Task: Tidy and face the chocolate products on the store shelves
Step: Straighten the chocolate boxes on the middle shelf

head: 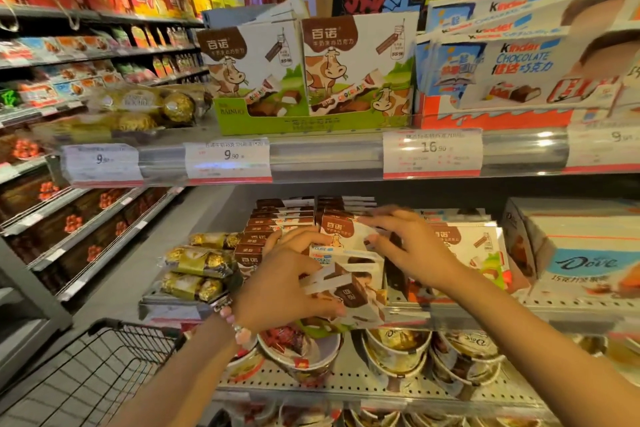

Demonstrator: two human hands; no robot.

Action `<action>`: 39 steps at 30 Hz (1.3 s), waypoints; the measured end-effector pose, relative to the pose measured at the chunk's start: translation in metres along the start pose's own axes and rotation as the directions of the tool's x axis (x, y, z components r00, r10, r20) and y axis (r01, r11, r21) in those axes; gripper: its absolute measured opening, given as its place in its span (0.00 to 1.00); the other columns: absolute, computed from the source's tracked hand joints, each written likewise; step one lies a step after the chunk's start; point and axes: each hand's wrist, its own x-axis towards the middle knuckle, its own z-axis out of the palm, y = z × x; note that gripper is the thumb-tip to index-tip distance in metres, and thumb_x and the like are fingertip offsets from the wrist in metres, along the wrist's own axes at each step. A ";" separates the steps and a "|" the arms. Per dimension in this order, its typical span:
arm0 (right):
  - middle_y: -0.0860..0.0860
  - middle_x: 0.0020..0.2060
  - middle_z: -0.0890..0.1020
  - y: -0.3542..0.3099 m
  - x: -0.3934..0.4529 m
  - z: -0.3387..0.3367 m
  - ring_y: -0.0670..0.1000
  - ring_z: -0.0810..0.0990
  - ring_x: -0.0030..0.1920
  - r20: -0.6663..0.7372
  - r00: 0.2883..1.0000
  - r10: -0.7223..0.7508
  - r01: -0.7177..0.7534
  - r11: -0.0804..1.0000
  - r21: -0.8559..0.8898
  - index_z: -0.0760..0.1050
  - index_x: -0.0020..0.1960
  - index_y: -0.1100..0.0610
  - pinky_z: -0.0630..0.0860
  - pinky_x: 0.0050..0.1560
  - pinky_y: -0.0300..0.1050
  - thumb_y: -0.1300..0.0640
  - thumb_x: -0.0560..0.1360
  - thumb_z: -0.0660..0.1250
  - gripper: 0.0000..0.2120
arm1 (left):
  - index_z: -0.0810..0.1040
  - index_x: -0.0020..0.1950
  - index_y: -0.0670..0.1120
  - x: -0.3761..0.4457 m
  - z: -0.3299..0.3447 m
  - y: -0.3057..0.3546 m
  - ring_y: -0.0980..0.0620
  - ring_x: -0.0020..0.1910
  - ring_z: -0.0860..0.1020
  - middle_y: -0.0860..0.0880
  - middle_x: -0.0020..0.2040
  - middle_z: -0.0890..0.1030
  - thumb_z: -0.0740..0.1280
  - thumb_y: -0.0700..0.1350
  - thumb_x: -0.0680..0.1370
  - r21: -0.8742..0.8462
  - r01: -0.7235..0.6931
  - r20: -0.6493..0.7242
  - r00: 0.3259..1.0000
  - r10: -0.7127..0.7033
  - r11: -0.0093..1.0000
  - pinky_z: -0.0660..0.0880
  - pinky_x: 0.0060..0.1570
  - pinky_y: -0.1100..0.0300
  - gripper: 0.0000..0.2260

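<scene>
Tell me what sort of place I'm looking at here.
A supermarket or grocery aisle, almost certainly. Printed white price tags sit in the clear strip along the grey metal shelf edge, white boxed chocolate with a brown cartoon cow fills the shelves, and a black wire shopping trolley stands below.

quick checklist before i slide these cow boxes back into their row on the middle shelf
1. Left hand holds the loose white-and-brown cow-print chocolate boxes: ok, fingers curl round them.
2. Right hand steadies the upright boxes behind: ok, fingers rest on their top edge.
3. Loose boxes squared up: not ok, they lie fanned and tilted.
4. Fronts facing out: not ok, one brown label reads upside down.
5. Neighbouring gold foil-wrapped chocolate packs out of the way: ok, they sit apart to the left.
6. Room behind the brown-topped box row: cannot tell, hidden.
</scene>
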 end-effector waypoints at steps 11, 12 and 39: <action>0.35 0.64 0.71 -0.055 -0.033 -0.026 0.36 0.70 0.64 0.149 0.972 -0.182 0.134 0.950 0.283 0.63 0.70 0.39 0.69 0.61 0.31 0.37 0.74 0.62 0.26 | 0.85 0.39 0.50 -0.016 -0.017 0.021 0.58 0.50 0.79 0.58 0.49 0.81 0.76 0.52 0.63 -0.493 0.082 -0.199 0.958 -0.204 0.866 0.77 0.44 0.65 0.09; 0.35 0.64 0.71 -0.060 -0.032 -0.027 0.36 0.70 0.64 0.205 0.959 -0.197 0.129 0.945 0.302 0.62 0.70 0.39 0.70 0.61 0.31 0.41 0.74 0.65 0.26 | 0.85 0.41 0.50 -0.018 -0.019 0.024 0.57 0.50 0.79 0.56 0.49 0.82 0.75 0.51 0.63 -0.523 0.058 -0.216 0.956 -0.198 0.850 0.76 0.44 0.66 0.10; 0.49 0.57 0.72 -0.068 0.032 0.036 0.33 0.68 0.55 -0.134 0.969 -0.206 0.236 0.934 0.269 0.67 0.66 0.55 0.65 0.54 0.23 0.59 0.78 0.63 0.17 | 0.73 0.48 0.52 -0.024 -0.022 -0.069 0.58 0.45 0.75 0.56 0.47 0.76 0.73 0.63 0.57 -0.074 0.207 -0.116 0.970 -0.215 0.975 0.75 0.44 0.59 0.26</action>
